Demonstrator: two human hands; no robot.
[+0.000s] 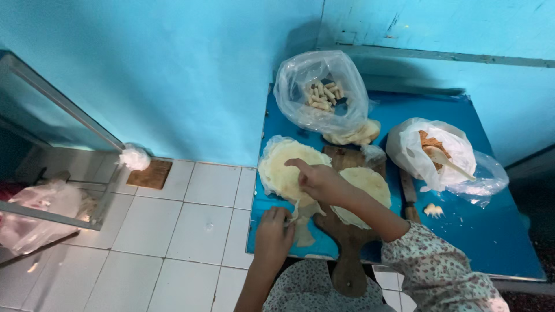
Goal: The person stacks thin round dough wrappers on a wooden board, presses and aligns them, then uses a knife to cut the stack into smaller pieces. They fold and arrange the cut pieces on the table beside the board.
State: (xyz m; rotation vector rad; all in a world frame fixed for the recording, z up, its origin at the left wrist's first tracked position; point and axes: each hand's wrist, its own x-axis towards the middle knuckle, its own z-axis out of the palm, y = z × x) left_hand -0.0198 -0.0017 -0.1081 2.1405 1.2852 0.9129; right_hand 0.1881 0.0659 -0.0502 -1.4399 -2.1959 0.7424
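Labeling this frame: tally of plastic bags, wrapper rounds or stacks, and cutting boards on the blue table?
Plastic bags: 2, one clear with small rolls, one white with a spoon
Wrapper rounds or stacks: 2, the stack under the right hand, one on the board
Wooden cutting boards: 1
Total: 5

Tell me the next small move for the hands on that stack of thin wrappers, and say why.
Probably keep peeling the top sheet free. The right hand rests on the stack of round wrappers, while the left hand pinches a hanging strip of sheet at the stack's near edge. A single wrapper already lies on the wooden board, so the loosened one likely goes there too.
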